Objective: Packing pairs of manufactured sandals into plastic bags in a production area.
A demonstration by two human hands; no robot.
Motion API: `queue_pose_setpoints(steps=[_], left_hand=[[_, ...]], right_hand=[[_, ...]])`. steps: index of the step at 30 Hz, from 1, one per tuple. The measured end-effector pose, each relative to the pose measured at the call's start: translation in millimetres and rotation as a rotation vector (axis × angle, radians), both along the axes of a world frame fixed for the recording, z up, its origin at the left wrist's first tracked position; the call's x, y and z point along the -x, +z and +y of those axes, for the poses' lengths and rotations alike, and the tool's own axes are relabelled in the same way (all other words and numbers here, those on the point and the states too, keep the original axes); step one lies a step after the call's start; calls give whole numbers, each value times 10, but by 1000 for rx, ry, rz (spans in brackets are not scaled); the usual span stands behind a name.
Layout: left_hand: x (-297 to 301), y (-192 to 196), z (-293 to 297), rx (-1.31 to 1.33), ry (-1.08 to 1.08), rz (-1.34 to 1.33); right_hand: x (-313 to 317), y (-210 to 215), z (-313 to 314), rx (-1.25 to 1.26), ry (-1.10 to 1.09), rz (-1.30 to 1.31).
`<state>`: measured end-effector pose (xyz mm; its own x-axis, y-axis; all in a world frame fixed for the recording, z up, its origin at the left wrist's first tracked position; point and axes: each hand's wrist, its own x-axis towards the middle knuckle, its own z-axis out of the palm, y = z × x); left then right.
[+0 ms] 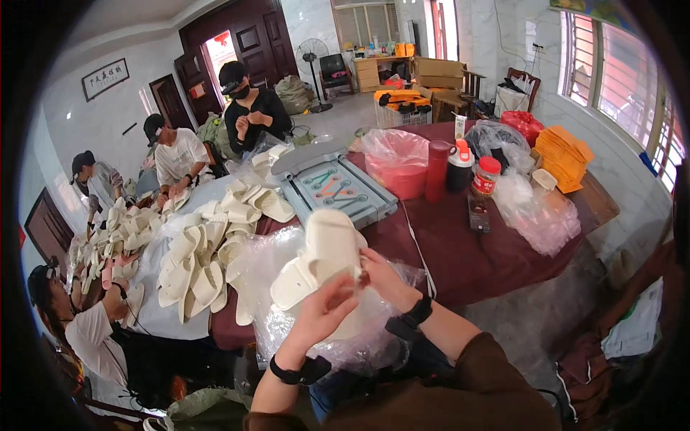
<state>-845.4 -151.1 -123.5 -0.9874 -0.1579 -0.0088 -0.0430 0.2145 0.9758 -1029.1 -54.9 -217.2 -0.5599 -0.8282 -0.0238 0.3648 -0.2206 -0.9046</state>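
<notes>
Clamping cream slippers (323, 251), both hands' fingers (338, 298) work above maroon table (460, 251).

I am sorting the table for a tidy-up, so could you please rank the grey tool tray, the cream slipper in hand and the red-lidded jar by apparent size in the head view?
1. Grey tool tray.
2. Cream slipper, though nearness to the camera enlarges it, so this is unsure.
3. Red-lidded jar, clearly smallest.

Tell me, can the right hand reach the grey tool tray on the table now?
Probably not at once. The right hand is pinching the cream slippers together with the left hand. The grey tool tray lies just beyond, with bare tablecloth between, so the path looks free once it lets go.
</notes>
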Motion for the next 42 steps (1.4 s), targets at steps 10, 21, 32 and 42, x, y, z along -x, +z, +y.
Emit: queue_pose_setpoints(steps=[10, 21, 32, 42], left_hand=[[-146, -599, -864, 841, 541, -280], [-100, -1109, -1147, 1220, 564, -150], [-266, -892, -847, 1284, 473, -249], [-773, -1040, -579, -167, 813, 108]], right_hand=[[-385, -197, 211, -223, -235, 584], [-235, -14, -141, -244, -183, 954], [-353, -114, 152, -196, -176, 650], [-189, 279, 81, 19, -64, 490]])
